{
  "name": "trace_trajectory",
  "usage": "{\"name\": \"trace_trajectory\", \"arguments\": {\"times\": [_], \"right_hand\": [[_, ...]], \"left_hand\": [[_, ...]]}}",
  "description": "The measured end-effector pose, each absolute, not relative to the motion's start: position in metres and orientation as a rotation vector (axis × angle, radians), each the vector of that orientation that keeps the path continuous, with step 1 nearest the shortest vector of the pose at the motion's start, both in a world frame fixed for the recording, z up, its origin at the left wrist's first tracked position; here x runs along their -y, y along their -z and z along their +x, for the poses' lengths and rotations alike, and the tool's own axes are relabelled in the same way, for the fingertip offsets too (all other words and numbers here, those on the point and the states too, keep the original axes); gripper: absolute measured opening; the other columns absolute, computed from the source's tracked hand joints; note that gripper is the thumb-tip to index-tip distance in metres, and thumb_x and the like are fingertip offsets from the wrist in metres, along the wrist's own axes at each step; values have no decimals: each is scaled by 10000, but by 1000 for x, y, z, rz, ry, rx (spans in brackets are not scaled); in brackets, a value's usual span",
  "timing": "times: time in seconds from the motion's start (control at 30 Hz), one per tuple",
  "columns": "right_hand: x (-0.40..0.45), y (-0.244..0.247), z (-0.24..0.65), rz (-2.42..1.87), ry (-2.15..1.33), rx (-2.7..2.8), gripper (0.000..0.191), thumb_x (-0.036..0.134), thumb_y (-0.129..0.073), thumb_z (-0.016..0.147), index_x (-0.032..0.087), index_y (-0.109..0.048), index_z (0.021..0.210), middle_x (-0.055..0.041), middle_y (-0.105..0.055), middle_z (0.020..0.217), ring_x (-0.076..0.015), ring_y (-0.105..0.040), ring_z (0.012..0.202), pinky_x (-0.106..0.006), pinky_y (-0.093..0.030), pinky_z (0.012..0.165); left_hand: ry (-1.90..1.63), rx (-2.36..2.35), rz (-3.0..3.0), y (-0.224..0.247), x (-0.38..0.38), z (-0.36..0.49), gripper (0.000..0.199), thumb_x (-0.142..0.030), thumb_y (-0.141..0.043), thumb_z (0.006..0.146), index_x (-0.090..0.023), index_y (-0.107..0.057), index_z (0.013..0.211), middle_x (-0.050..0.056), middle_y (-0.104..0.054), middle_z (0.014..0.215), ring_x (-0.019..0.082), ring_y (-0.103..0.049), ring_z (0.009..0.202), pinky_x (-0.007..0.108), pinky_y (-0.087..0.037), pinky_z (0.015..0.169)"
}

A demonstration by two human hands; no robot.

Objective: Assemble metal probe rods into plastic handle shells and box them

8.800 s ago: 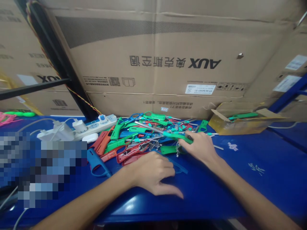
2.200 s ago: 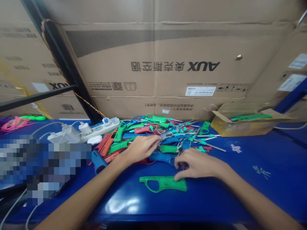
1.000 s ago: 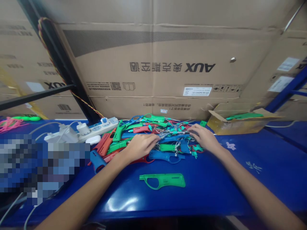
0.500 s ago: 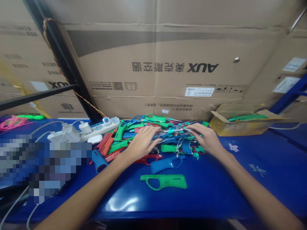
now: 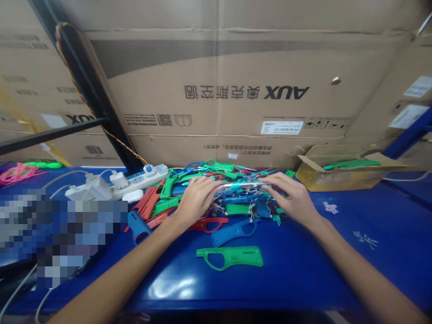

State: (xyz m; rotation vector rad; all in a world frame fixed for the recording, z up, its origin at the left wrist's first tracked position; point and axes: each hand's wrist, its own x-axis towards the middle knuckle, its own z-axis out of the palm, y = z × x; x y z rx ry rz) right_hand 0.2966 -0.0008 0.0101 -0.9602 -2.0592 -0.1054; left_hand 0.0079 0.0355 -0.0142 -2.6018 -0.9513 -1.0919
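My left hand (image 5: 199, 199) is closed, thumb and fingers pinched on the left end of a slim silver lighter tube (image 5: 248, 185) with a teal piece on it. At the tube's other end, my right hand (image 5: 292, 197) pinches it too. Both hands hover over a heap of lighter parts, with blue, red and green handle shells and thin white wires (image 5: 251, 209). Nearer to me lie a green handle shell (image 5: 243, 257) and, just behind it, a blue handle shell (image 5: 227, 233). Fingers partly hide the tube's ends.
A white power strip (image 5: 151, 180) with plugged chargers stands left of the heap. An open cardboard box (image 5: 340, 180) holding green parts sits at the back right. Behind the blue table (image 5: 303, 279) rises a large carton (image 5: 216, 58). Pink cord (image 5: 22, 173) lies far left.
The silver tube is now lifted level between both hands. My left hand has closed in on its end and shifted slightly left; the loose shells lie as before.
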Motion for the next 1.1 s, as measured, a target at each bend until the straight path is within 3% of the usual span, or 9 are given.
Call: {"name": "trace_trajectory", "arguments": {"times": [0.23, 0.43, 0.53, 0.73, 0.9, 1.1], "right_hand": [[0, -2, 293, -975, 43, 2134, 241, 388, -575, 956, 218, -683, 1089, -77, -683, 980, -202, -655, 894, -341, -534, 811], [-2, 7, 293, -1021, -29, 2248, 332, 407, -597, 944, 234, -645, 1223, -62, -717, 1113, -199, -682, 960, -325, -542, 835], [-2, 9, 293, -1026, 12, 2269, 332, 381, -560, 968, 251, -634, 1265, -49, -733, 1135, -189, -704, 894, -316, -548, 789], [0, 10, 291, -1084, -34, 2262, 307, 408, -572, 954, 248, -649, 1203, -41, -743, 1104, -191, -713, 845, -296, -544, 745], [0, 9, 292, -1133, -53, 2274, 273, 429, -575, 945, 248, -626, 1143, -24, -746, 1023, -172, -696, 728, -280, -531, 672], [-6, 1, 306, -1241, 38, 2155, 274, 396, -556, 940, 232, -619, 1150, -49, -748, 1048, -203, -719, 807, -308, -544, 734]], "left_hand": [[1099, 937, -2565, 9, -33, 6, 263, -297, -436, 1039, -222, -645, 1180, 45, -707, 991, 190, -579, 892, 347, -411, 827], [963, 910, -2597, 13, -32, 9, 275, -322, -429, 1044, -209, -659, 1146, 36, -723, 1013, 207, -559, 915, 366, -381, 832], [960, 889, -2621, 14, -33, 9, 275, -321, -423, 1047, -202, -651, 1146, 34, -723, 1015, 211, -558, 918, 361, -379, 832], [913, 843, -2637, 15, -33, 10, 356, -336, -418, 1046, -206, -521, 1361, 65, -700, 1052, 210, -562, 939, 367, -402, 889], [841, 728, -2688, 12, -30, 11, 302, -283, -408, 1049, -216, -606, 1267, 27, -693, 884, 196, -559, 905, 369, -372, 921], [971, 907, -2581, 12, -34, 7, 284, -278, -425, 1038, -226, -635, 1221, 40, -723, 946, 205, -565, 881, 392, -368, 892]]}}
